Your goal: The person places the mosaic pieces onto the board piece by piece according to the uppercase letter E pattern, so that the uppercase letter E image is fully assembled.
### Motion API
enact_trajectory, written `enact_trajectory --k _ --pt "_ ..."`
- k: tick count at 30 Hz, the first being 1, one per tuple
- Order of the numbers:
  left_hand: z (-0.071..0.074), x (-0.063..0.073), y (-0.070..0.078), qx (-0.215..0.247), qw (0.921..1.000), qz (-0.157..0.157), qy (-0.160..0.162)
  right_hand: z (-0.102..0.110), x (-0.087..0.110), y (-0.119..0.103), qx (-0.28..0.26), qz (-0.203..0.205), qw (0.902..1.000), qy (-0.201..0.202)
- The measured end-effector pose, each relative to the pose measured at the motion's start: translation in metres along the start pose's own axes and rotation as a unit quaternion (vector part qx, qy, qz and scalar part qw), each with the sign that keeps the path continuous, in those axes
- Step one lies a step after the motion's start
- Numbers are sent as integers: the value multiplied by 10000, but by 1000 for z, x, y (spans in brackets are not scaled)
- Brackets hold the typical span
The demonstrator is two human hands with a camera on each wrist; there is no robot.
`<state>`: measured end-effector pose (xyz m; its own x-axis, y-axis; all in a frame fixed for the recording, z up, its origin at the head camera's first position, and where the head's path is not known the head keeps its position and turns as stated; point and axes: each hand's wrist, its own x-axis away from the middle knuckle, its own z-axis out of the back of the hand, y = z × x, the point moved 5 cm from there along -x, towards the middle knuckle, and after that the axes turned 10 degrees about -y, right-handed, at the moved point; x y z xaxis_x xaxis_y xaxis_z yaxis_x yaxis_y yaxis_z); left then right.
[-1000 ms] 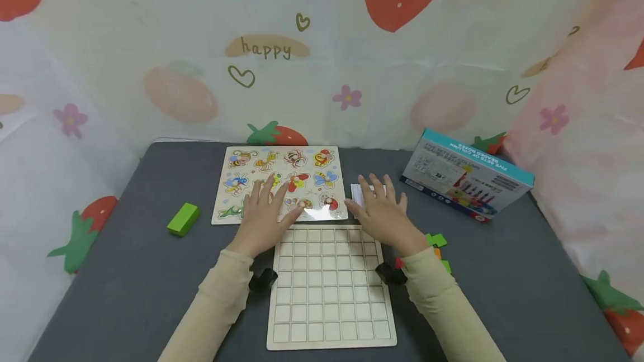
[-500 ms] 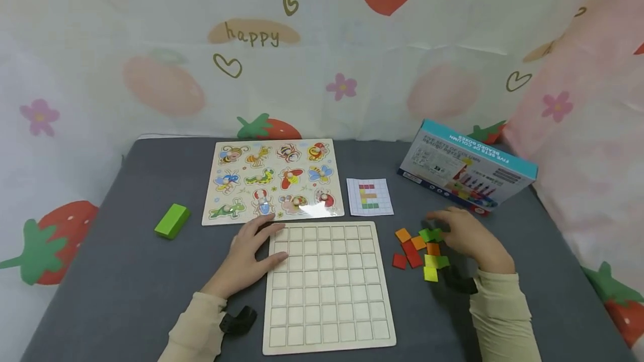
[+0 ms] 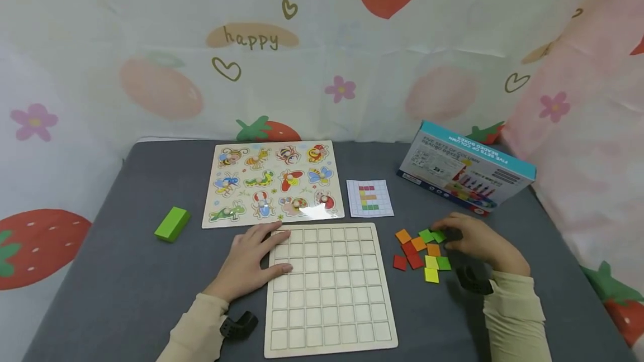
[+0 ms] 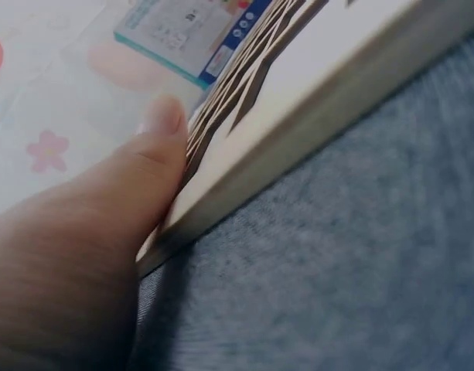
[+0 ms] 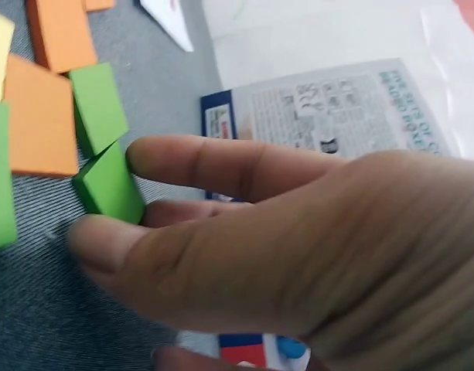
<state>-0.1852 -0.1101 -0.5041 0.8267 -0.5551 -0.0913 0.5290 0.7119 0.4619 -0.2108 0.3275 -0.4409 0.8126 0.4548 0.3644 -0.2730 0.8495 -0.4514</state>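
Observation:
My left hand [image 3: 244, 264] rests on the left edge of a pale wooden grid board [image 3: 329, 313], fingers fairly straight; in the left wrist view the thumb [image 4: 148, 166] lies along the board's side. To the right, my right hand [image 3: 483, 243] is at a small pile of coloured square tiles. Between thumb and fingers it pinches a green tile [image 5: 113, 187], which tilts up against another green tile [image 5: 99, 108]. Orange tiles [image 3: 418, 243], red tiles [image 3: 415, 261] and yellow tiles [image 3: 431, 275] lie close by.
Behind the board lie an insect picture puzzle [image 3: 279, 183] and a small card [image 3: 376, 205] with a coloured pattern on a grid. A blue-topped box [image 3: 468, 169] stands at the back right. A green block [image 3: 173, 224] lies at the left.
From above the puzzle and card, both hands have come apart: the left back to the board's left edge, the right over to the tiles, where it now pinches a green one.

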Motion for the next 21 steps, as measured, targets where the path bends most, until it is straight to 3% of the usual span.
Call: enact_trajectory --k 8,16,21 --pt "1 2 1 -64 9999 -87 -78 -2 -6 16 -413 148 9990 103" --pt "0 1 -2 -76 9996 221 -136 -7 -11 29 -631 4 9980 62" --pt "-2 0 0 -5 9992 339 -196 -7 -11 31 -454 -56 9988 180"
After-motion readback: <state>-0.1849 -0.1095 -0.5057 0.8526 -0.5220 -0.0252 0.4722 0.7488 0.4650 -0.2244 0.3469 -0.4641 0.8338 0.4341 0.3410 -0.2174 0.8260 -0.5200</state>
